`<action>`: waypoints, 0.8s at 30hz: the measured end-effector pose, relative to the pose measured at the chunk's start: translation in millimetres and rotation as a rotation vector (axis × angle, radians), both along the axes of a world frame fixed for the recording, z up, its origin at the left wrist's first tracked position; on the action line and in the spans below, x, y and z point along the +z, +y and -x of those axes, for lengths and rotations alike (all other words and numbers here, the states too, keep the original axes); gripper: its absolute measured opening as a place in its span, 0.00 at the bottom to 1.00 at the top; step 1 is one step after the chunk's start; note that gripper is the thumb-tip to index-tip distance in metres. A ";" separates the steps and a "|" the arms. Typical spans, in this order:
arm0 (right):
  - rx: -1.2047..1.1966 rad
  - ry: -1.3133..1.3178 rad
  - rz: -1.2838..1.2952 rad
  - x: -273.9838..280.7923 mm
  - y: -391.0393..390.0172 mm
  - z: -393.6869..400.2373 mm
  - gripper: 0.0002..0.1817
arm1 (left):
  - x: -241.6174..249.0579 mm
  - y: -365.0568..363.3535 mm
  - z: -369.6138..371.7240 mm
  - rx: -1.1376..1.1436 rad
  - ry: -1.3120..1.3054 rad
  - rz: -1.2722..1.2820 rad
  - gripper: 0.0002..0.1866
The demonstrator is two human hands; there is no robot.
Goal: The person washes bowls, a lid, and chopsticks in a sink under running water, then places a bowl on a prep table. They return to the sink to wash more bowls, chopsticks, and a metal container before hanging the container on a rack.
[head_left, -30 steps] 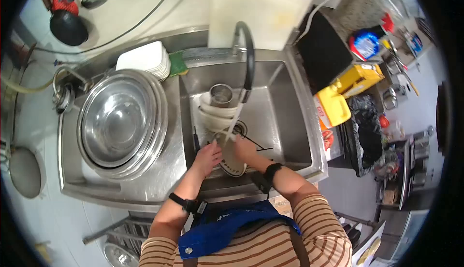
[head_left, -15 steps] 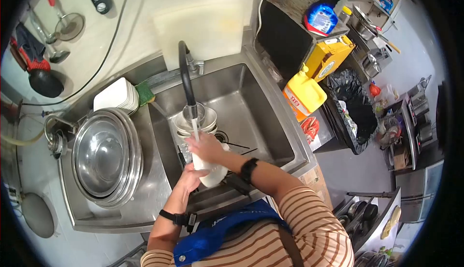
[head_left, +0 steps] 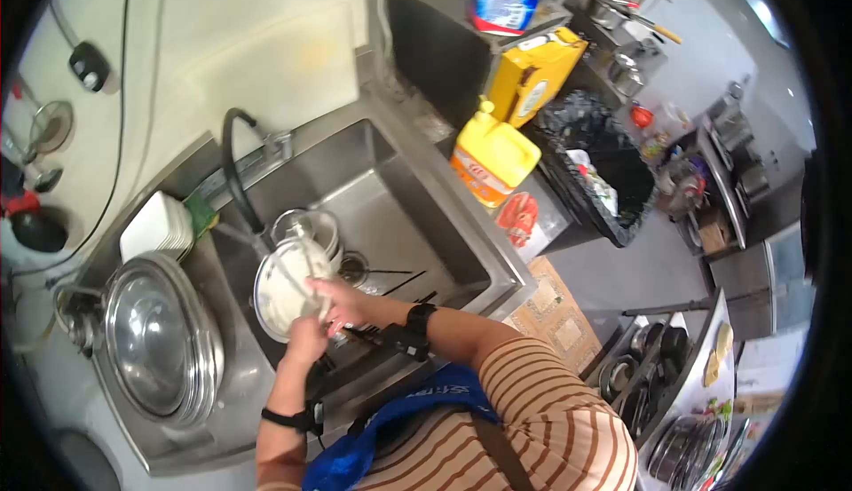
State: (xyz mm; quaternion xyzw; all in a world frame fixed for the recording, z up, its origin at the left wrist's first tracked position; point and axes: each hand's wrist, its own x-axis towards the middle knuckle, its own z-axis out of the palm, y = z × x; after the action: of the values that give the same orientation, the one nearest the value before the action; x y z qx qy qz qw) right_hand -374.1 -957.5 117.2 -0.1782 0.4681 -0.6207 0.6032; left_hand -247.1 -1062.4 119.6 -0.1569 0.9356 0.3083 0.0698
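Note:
A white bowl (head_left: 278, 291) with a thin dark line at its rim is tilted with its inside facing up, below the black tap (head_left: 238, 171) in the sink. My left hand (head_left: 308, 342) is closed on its near edge. Close beside it, my right hand (head_left: 343, 302) has its fingers curled at the bowl's right edge. Water from the tap runs into the bowl, blurred by motion. Behind the bowl, a stack of white bowls (head_left: 327, 229) and a clear glass (head_left: 293, 223) are partly hidden. Several dark chopsticks (head_left: 404, 283) lie on the sink's bottom.
Large steel basins (head_left: 155, 340) and stacked white dishes (head_left: 158, 229) with a green sponge (head_left: 201, 213) stand left of the sink (head_left: 417, 225). To the right are a yellow jug (head_left: 494, 158), a red cloth (head_left: 517, 220) and a lined bin (head_left: 612, 171).
The bowl has turned from edge-on to showing its inside, moving left under the water. Both hands now sit close together at its near right edge. The whole view has shifted and rotated.

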 end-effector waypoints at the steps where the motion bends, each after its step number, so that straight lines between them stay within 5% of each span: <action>1: 0.062 0.177 0.130 -39.0 3.1 1.8 0.36 | 5.2 9.5 7.8 -0.075 -0.128 0.156 0.16; 2: 0.096 0.349 0.263 -77.1 6.4 3.3 0.32 | 0.7 12.6 10.4 -0.142 -0.105 0.176 0.13; 3: 0.072 0.169 0.146 -91.7 11.4 6.5 0.28 | 17.0 16.7 15.4 -0.199 0.027 0.049 0.16; 4: 0.021 -0.013 0.030 -105.1 16.5 9.8 0.24 | 17.1 11.7 17.9 -0.180 0.056 -0.376 0.20; 5: -0.061 -0.241 -0.148 -99.0 23.4 11.8 0.22 | 20.5 6.0 16.9 0.013 -0.039 -1.138 0.21; 6: -0.196 -0.469 -0.322 -90.8 30.0 14.6 0.21 | 10.1 -10.9 16.8 0.057 -0.109 -1.130 0.20; 7: -0.302 -0.445 -0.385 -56.7 39.0 16.3 0.20 | -12.1 -14.7 14.4 0.060 -0.001 -0.750 0.23; 9: -0.267 -0.381 -0.550 -27.7 50.2 15.7 0.19 | -16.5 -1.8 21.3 0.047 0.219 0.727 0.27; 15: -0.273 -0.188 -0.631 22.5 56.3 18.3 0.25 | -69.1 -39.9 44.0 0.398 -0.105 0.161 0.20; 18: -0.528 -0.099 -0.484 22.7 49.3 15.0 0.26 | -79.1 -38.0 36.9 0.665 0.074 -0.020 0.19; 20: -0.672 -0.081 -0.390 16.4 41.0 9.7 0.25 | -140.6 -22.1 20.6 0.893 0.197 -0.200 0.18; 21: -0.723 -0.093 -0.350 13.0 35.8 8.4 0.24 | -75.4 10.0 26.8 1.147 0.047 -0.794 0.17; 22: -0.773 -0.103 -0.311 7.7 30.4 7.5 0.24 | -56.1 28.6 28.6 1.261 0.126 -1.124 0.15; 24: -0.751 -0.375 -0.386 -26.4 19.9 -1.2 0.21 | -45.3 45.7 16.7 1.111 0.051 -1.532 0.19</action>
State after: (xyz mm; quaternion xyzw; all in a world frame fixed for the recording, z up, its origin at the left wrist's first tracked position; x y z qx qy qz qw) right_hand -372.9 -937.6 90.7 0.2346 0.4899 -0.7192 0.4332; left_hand -263.8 -1016.7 74.3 -0.4845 0.2713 0.8314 -0.0235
